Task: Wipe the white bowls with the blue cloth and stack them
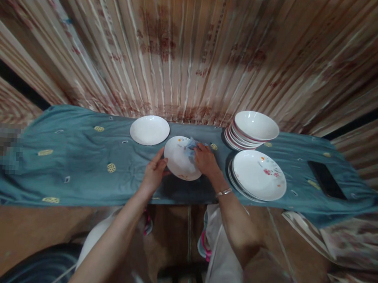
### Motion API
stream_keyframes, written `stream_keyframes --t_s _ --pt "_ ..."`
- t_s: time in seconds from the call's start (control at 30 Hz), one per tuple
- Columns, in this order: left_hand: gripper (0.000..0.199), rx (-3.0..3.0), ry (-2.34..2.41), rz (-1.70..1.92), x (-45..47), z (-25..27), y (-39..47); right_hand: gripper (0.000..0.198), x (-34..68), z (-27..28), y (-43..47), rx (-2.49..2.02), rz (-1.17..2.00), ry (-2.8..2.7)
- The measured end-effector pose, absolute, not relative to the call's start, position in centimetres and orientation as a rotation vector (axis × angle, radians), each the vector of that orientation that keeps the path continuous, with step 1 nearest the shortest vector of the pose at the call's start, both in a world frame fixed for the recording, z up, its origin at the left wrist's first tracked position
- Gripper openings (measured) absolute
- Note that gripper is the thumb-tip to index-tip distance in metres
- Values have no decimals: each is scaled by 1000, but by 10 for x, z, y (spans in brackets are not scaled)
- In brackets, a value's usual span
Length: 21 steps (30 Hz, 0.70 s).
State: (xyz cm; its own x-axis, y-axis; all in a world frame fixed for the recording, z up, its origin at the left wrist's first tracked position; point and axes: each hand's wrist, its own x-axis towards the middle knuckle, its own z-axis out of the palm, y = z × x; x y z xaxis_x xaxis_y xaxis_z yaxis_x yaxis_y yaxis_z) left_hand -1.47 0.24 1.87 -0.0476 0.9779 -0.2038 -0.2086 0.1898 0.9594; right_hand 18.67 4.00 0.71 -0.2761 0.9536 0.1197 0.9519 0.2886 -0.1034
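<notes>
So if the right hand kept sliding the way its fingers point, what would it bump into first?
The right hand presses a small cloth on the plate, fingers pointing up-left. Going on, it would probably reach the lone white plate first, though depth is unclear.

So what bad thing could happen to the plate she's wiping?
The plate is tilted, held at its edge by the left hand while the right hand rubs it with a cloth; it might slip. The stack of bowls stands close beside the right hand, so an elbow swing could knock it.
</notes>
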Motion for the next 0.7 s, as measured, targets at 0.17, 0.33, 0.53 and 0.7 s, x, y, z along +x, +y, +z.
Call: stream_keyframes --t_s 0.17,0.33,0.53,0.7 --pt "77 874 1190 1200 -15 16 4 33 191 16 24 -1879 31 -2528" --pt "77 869 1204 1194 -15 14 5 34 194 26 9 -1925 150 -2563" --pt "72 884 1197 1199 -15 17 4 32 200 28 -3 -1830 320 -2591" --pt "72 864 1189 1198 -14 19 4 31 206 27 -6 -1682 477 -2566"
